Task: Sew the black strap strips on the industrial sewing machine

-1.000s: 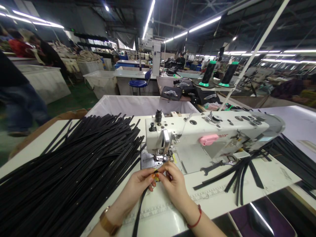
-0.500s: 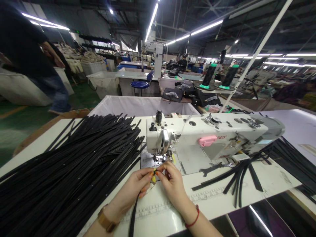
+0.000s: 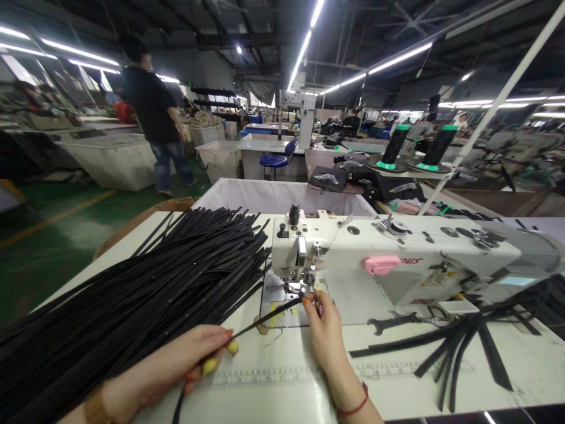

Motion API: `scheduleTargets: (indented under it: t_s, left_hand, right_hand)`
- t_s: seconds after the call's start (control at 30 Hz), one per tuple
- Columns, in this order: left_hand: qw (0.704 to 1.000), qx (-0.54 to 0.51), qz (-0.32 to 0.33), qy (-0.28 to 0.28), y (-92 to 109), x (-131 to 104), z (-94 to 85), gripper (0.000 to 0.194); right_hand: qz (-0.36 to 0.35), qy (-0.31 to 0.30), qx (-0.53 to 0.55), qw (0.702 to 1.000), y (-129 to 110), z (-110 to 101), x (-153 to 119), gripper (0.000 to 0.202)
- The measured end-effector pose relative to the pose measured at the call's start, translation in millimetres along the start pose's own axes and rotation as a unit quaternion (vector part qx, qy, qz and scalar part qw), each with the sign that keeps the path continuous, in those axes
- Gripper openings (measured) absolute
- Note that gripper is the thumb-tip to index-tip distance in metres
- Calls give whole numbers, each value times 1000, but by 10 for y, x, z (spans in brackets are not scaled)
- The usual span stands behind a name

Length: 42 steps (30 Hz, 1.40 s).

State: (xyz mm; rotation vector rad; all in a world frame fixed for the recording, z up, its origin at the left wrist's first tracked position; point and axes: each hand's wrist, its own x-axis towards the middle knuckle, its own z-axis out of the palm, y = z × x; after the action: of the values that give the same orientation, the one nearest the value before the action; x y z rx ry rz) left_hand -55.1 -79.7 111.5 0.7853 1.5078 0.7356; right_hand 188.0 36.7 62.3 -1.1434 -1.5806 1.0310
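Nearby, white bin [image 3: 282, 197] behind sewing machine [image 3: 388, 259], contents hidden

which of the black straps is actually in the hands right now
The single black strap stretched between the left hand and right hand, its end at the presser foot. The big pile and right-side bundle lie untouched.

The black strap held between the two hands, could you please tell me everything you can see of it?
The black strap is a thin, flat, narrow strip, matte like leather or faux leather. It is stretched nearly straight on a slant above the white table. The left hand pinches its lower part, and the rest trails down out of the picture. The right hand holds its upper end at the sewing machine presser foot. It matches the big pile of black straps on the left.
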Motion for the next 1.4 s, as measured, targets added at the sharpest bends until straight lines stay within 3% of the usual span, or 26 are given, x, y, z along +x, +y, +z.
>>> scheduleTargets:
  t_s: [0.07, 0.17, 0.23, 0.27, 0.33, 0.4, 0.5, 0.57, 0.67, 0.73, 0.8, 0.9, 1.0, 1.07, 1.2, 1.4]
  left_hand:
    - [995, 63, 20, 72, 245, -36, -329, 47]
    - [965, 213, 97, 118, 827, 97, -824, 43]
    - [902, 358, 206, 126, 1250, 306, -1026, 36]
    - [848, 443, 260, 130, 1434, 431, -1065, 35]
    - [718, 575, 357, 166, 1686, 682, -1009, 42]
    - [662, 603, 394, 209, 1740, 875, -803, 37]
    - [603, 605, 443, 274, 1440, 967, -350, 24]
    - [627, 595, 443, 237, 1053, 914, -50, 21]
    - [710, 524, 436, 177, 421, 786, 281, 28]
    - [731, 499, 438, 158, 106, 743, 396, 35]
    - [733, 497, 442, 141, -71, 753, 437, 39]
    - [730, 495, 457, 117, -122, 818, 399, 42]
    - [737, 474, 474, 88, -64, 866, 318, 41]
    - [743, 459, 483, 63, -29, 885, 273, 40]
    - [751, 450, 482, 42, -15, 918, 247, 39]
    - [760, 432, 481, 66, -52, 923, 278, 38]
  right_hand:
    - [11, 9, 2, 1000, 38, -18, 24, 13]
    - [9, 24, -3, 1000, 38, -15, 43, 14]
    - [2, 25, -8, 1000, 8, 6, 37, 13]
    - [-5, 21, -14, 1000, -9, 20, 27, 12]
    - [-37, 6, -49, 998, -32, 47, -2, 10]
    - [-91, -19, -126, 988, -32, 68, -35, 10]
    - [-167, -63, -291, 940, -12, 90, -77, 20]
    - [-206, -81, -392, 893, -14, 114, -99, 24]
    - [-260, -107, -483, 829, -53, 177, -130, 22]
    - [-279, -133, -508, 804, -87, 221, -149, 20]
    - [-272, -159, -512, 799, -107, 237, -168, 18]
    - [-218, -180, -475, 833, -111, 151, -194, 16]
    - [-159, -169, -409, 882, -102, -55, -218, 15]
    - [-137, -162, -385, 898, -101, -195, -233, 13]
    - [-108, -188, -386, 897, -135, -290, -262, 17]
    - [-105, -259, -401, 873, -218, -102, -284, 27]
